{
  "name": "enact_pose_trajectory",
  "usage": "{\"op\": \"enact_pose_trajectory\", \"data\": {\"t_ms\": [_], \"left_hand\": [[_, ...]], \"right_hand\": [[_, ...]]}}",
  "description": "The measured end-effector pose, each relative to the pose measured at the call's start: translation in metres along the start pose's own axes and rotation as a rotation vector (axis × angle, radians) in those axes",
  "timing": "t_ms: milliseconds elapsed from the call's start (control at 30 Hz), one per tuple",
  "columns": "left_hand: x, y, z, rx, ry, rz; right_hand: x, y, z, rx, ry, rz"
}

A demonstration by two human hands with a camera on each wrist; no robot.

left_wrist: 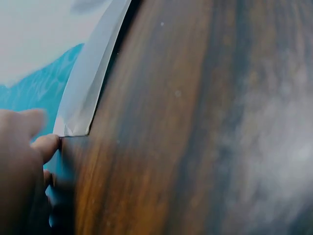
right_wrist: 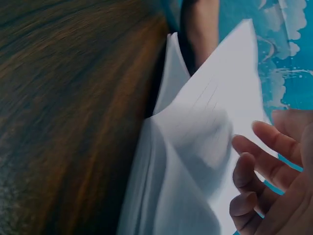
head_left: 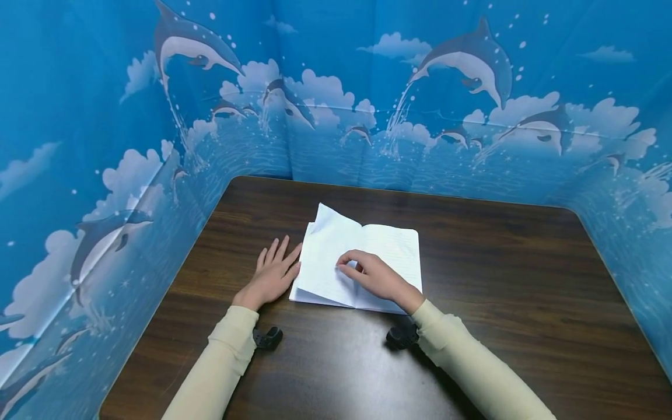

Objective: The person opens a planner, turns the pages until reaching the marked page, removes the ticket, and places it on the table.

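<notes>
An open lined notebook (head_left: 391, 248) lies on the table with its white pages spread. One left-side leaf (head_left: 328, 224) stands partly lifted, its top corner poking up; in the right wrist view this raised page (right_wrist: 210, 93) slants over the rest. My left hand (head_left: 270, 277) rests on the table with fingers spread, thumb and forefinger at the notebook's left edge. In the left wrist view that hand (left_wrist: 22, 152) appears blurred beside the notebook's corner (left_wrist: 80, 117). Over the notebook's middle hovers my right hand (head_left: 375, 277), fingers loosely bent beside the page, holding nothing.
The dark wood-grain table (head_left: 499, 280) reaches out to both sides of the notebook. A blue curtain (head_left: 325, 151) with dolphins hangs along its back and sides. Black wrist devices (head_left: 401, 337) sit by both cream sleeves (head_left: 472, 361).
</notes>
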State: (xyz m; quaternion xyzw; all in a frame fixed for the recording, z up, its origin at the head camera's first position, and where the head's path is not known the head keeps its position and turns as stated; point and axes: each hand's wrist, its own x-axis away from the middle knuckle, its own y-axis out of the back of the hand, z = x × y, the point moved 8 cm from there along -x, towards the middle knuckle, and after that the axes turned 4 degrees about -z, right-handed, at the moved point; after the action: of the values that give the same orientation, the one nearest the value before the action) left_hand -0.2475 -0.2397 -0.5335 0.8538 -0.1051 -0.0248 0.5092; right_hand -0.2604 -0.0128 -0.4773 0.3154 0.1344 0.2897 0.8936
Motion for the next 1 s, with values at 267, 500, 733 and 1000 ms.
{"op": "enact_pose_trajectory", "data": {"t_ms": [267, 500, 733, 1000], "left_hand": [[-0.002, -0.003, 0.005, 0.076, 0.027, 0.008], [-0.002, -0.005, 0.006, 0.016, 0.029, 0.013], [-0.003, -0.007, 0.006, -0.001, 0.029, 0.027], [-0.003, -0.002, 0.002, 0.002, 0.016, 0.005]], "right_hand": [[0.004, -0.019, -0.004, 0.110, 0.024, 0.103], [0.003, -0.025, -0.002, 0.168, 0.053, 0.115], [0.011, -0.003, -0.011, 0.115, 0.043, 0.037], [0.037, 0.068, -0.071, 0.180, -0.146, -0.261]]}}
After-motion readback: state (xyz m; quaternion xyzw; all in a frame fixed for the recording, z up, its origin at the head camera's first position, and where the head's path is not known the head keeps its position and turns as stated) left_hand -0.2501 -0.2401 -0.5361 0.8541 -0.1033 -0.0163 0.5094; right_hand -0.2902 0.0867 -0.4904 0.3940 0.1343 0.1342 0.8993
